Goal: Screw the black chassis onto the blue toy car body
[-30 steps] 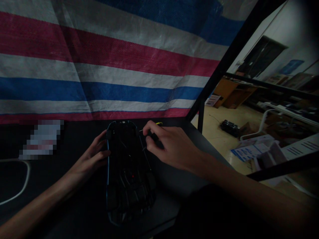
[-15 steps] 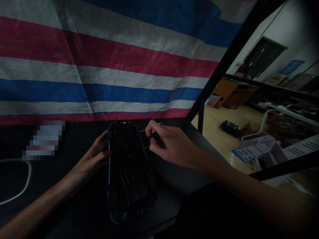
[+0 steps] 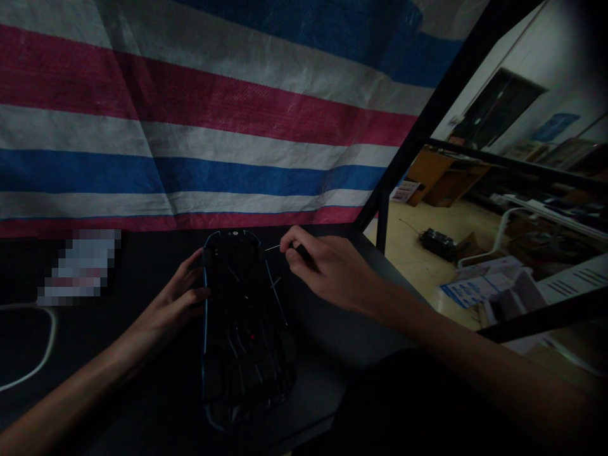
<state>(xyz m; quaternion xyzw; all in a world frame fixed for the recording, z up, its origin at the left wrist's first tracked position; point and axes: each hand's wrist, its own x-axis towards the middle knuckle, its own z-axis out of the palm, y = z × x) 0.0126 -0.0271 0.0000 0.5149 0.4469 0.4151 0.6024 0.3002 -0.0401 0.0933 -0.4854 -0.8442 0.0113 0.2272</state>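
A dark toy car with blue edging lies upside down on the black table, its wheels and underside facing up. My left hand grips the car's left side, the fingertips against its edge and partly hidden there. On the other side, my right hand is closed round a screwdriver; its thin metal shaft points left at the front right wheel. The handle is mostly hidden in my fingers. Whether the tip is in the wheel or only touching it, I cannot tell in this dim light.
A white cable curves over the table at the left, near a blurred-out flat item. A striped tarp hangs behind. Black frame bars stand at the right, with boxes and another dark vehicle-like object on the floor beyond.
My right fingers have shifted and curled round the screwdriver; a yellow bit seen beyond them earlier is now hidden. The car and my left hand stay put, apart from a slight view shift.
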